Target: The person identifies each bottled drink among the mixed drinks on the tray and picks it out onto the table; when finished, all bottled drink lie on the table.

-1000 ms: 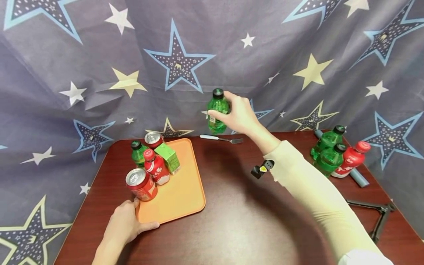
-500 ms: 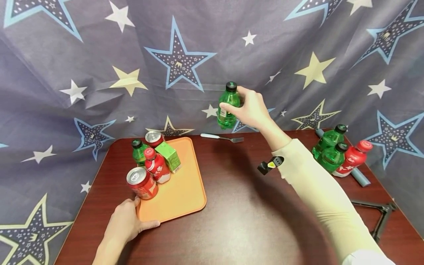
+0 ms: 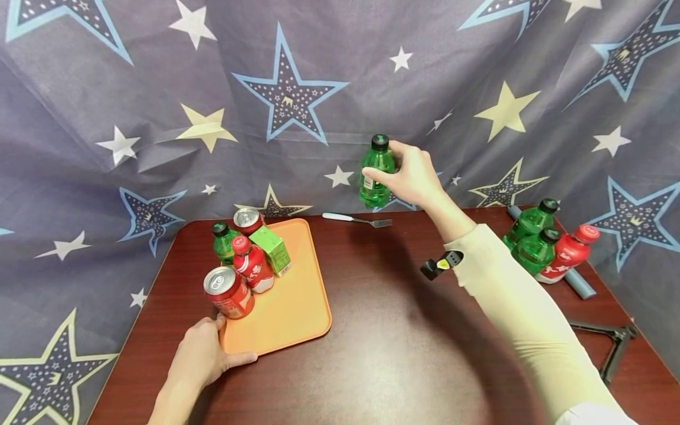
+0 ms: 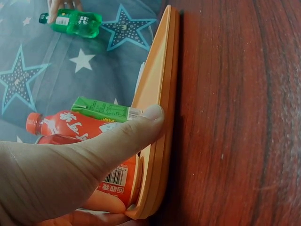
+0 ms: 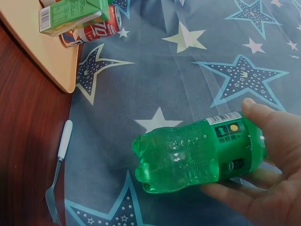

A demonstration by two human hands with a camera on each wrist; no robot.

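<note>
Green bottle (image 5: 183, 155) hangs aloft — 回收我 printed near its barcode (image 5: 224, 117) — pinched in the right hand (image 3: 416, 175), left hand (image 3: 199, 355) gripping the orange tray (image 3: 292, 310).

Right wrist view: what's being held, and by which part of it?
A green soda bottle, held by the right hand around its upper body, at the label.

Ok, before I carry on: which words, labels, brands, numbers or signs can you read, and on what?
"回收我": held bottle.
"回收我": front can.
Too small or blurred: the front can's barcode digits, the lettering on the left red bottle, right red bottle, carton and rear can.
</note>
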